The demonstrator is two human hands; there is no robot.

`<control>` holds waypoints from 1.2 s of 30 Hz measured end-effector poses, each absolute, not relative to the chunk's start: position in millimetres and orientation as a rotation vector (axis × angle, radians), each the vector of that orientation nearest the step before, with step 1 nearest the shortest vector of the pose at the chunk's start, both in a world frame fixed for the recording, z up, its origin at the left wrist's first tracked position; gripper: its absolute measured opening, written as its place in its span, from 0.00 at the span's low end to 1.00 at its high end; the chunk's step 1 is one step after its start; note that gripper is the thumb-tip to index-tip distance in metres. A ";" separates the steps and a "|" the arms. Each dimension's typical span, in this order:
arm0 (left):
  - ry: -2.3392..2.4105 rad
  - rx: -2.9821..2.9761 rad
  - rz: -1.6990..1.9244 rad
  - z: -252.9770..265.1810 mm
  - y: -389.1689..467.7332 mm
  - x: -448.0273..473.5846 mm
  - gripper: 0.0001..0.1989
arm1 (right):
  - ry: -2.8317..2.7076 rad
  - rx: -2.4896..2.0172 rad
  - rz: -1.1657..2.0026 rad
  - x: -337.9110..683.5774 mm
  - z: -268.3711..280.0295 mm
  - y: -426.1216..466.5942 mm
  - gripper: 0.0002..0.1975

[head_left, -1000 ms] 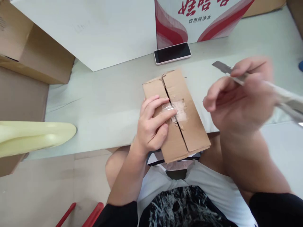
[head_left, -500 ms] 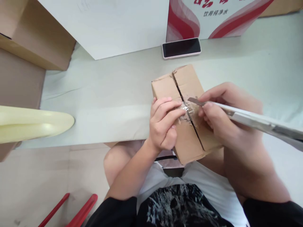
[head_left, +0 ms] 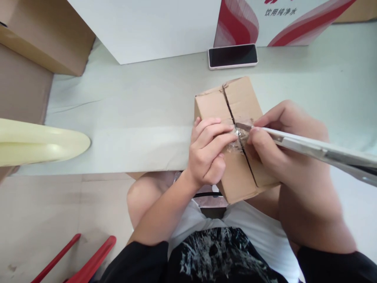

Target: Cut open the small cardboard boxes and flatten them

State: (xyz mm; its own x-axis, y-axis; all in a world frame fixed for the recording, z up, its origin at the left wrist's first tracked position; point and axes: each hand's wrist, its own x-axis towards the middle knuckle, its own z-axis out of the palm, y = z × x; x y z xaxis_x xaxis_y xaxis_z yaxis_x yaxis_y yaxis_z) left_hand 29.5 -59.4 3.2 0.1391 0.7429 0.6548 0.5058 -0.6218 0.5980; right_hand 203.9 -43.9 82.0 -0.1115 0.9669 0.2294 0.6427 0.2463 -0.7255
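A small cardboard box (head_left: 239, 173) lies tilted at the table's front edge, its centre seam running lengthwise. Crumpled clear tape (head_left: 234, 146) crosses the middle of the seam. My left hand (head_left: 208, 151) grips the box's left side, with its fingertips on the tape beside the seam. In my right hand (head_left: 297, 169) is a box cutter (head_left: 318, 148) with its blade out. The blade tip is at the seam and tape, close to my left fingertips. Part of the box's right side is hidden behind my right hand.
A phone (head_left: 232, 56) lies beyond the box, in front of a large white and red carton (head_left: 167, 31). Brown cartons (head_left: 59, 39) stand at the left, near a pale yellow rounded object (head_left: 44, 143). Red bars (head_left: 94, 259) show above the floor at lower left.
The box cutter's blade has moved from just right of the seam onto it. My left hand keeps its hold on the box. The whole view has shifted slightly.
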 end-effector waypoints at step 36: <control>1.159 2.140 1.582 3.2 -58.6 30.6 0.19 | -1.970 -1.378 0.492 204.3 84.2 -44.9 0.07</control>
State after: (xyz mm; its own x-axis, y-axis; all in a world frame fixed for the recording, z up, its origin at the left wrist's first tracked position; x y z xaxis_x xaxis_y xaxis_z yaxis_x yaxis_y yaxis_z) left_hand 30.6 -58.6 3.2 0.1002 0.7095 0.6976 0.4512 -0.6573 0.6037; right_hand 204.3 -44.9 84.2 -0.2137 0.9263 0.3103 0.6717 0.3700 -0.6419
